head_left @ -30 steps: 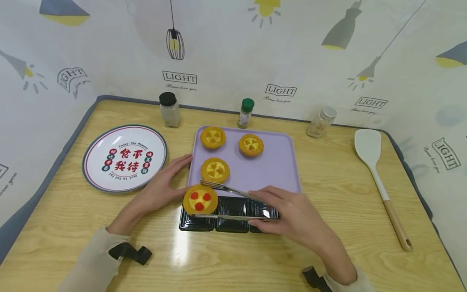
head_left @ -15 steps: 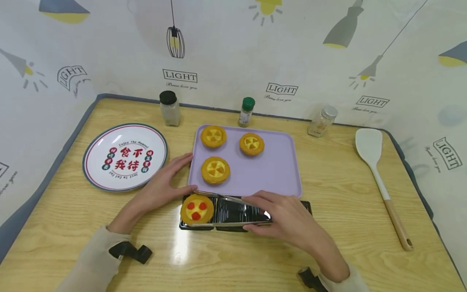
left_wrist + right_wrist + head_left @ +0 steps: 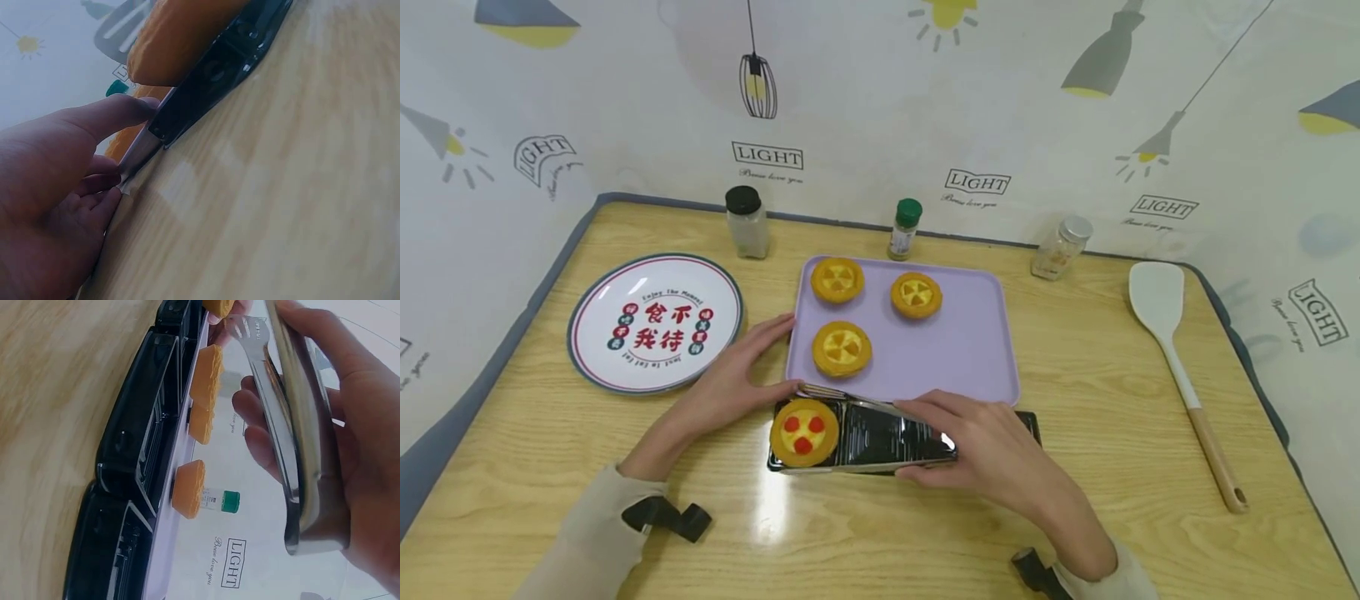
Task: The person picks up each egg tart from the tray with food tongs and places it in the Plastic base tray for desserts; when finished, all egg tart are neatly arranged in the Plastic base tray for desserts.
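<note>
Right hand: the right hand (image 3: 988, 437) grips silver metal tongs (image 3: 325, 494), fingers and thumb on opposite arms, tips spread wide.
Tong tips: one on each side of a round golden tart with three red dots (image 3: 805, 433); contact with it cannot be told.
Dotted tart: in the left compartment of a black plastic container (image 3: 883, 433).
Left hand: the left hand (image 3: 730, 387) has fingers extended, touching the left edge of a lilac rectangular tray (image 3: 940, 358).
Lilac tray: bears three golden tarts with yellow centres (image 3: 842, 350).
Left of it: a round white plate with red lettering (image 3: 597, 333).

Shiny metal tongs (image 3: 307, 437); glossy black plastic container (image 3: 880, 435).
</note>
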Demonstrator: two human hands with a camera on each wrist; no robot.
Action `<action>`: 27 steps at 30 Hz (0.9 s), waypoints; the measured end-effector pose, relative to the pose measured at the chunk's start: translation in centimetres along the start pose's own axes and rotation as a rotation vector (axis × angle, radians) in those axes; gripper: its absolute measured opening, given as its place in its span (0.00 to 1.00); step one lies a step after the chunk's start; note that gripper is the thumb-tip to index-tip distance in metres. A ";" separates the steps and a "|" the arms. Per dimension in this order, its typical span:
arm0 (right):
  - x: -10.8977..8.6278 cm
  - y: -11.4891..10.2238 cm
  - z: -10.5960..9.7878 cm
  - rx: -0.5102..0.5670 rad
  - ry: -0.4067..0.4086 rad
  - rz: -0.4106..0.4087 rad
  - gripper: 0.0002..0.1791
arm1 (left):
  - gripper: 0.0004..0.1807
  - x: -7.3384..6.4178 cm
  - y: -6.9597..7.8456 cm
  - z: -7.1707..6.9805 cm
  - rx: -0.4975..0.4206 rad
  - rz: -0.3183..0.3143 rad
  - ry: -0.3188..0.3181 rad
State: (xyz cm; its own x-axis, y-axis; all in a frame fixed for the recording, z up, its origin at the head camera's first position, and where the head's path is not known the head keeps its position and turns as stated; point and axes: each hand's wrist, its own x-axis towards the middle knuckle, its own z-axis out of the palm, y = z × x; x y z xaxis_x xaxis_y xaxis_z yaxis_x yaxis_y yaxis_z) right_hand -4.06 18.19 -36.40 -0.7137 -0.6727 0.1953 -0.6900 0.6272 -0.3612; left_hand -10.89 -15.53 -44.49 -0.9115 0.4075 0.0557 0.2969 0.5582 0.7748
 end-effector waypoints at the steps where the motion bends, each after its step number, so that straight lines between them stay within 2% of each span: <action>1: 0.0 0.0 -0.1 0.009 0.010 0.003 0.34 | 0.48 0.0 0.0 0.0 0.003 0.004 0.001; 6: 0.0 0.0 -0.7 0.058 0.117 0.047 0.36 | 0.48 0.1 0.0 0.0 -0.002 0.007 0.009; 13: -0.2 1.2 -1.9 0.030 0.312 0.240 0.37 | 0.48 0.0 0.1 0.1 -0.014 0.008 0.010; 17: -0.3 1.9 -3.2 -0.019 0.381 0.346 0.36 | 0.48 0.2 0.2 0.0 -0.005 0.006 0.008; 22: 0.3 3.0 -5.0 -0.099 0.412 0.447 0.36 | 0.48 0.2 0.1 -0.1 -0.007 -0.003 0.006; 27: 0.8 4.2 -5.7 -0.104 0.364 0.582 0.39 | 0.48 0.0 0.0 0.1 -0.019 -0.010 -0.008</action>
State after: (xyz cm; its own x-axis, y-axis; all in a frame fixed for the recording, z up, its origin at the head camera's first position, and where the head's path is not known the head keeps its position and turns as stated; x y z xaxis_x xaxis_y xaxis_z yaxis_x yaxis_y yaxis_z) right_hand -8.23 22.48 -32.55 -0.9537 -0.0525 0.2960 -0.1778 0.8925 -0.4146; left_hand -10.87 -15.50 -44.54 -0.9121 0.4077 0.0431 0.2824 0.5487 0.7868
